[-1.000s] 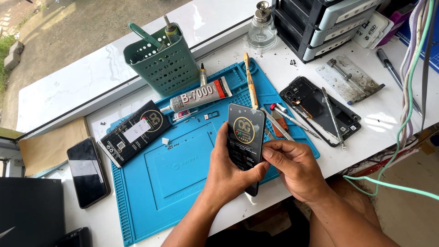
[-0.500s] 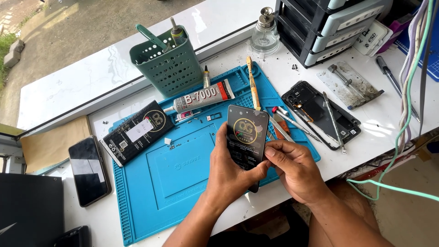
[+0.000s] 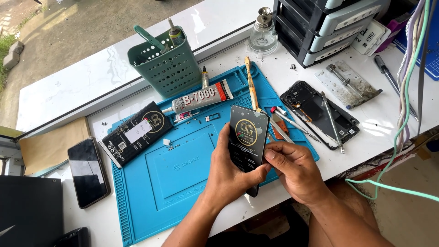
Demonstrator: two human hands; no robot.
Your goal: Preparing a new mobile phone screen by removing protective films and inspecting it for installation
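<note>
My left hand holds a black phone-sized panel with a round gold emblem upright above the blue work mat. My right hand grips the panel's right edge near the middle, thumb pressed on its face. Both hands hover over the mat's near right part. The panel's lower end is hidden between my palms.
A black flat box, a glue tube and a brush lie on the mat. Green tool basket behind. Opened phone back with tweezers at right, dark phone at left, drawer unit, glass bottle, cables.
The panel and both hands have stayed nearly in place; my right fingers have shifted slightly along the panel's right edge.
</note>
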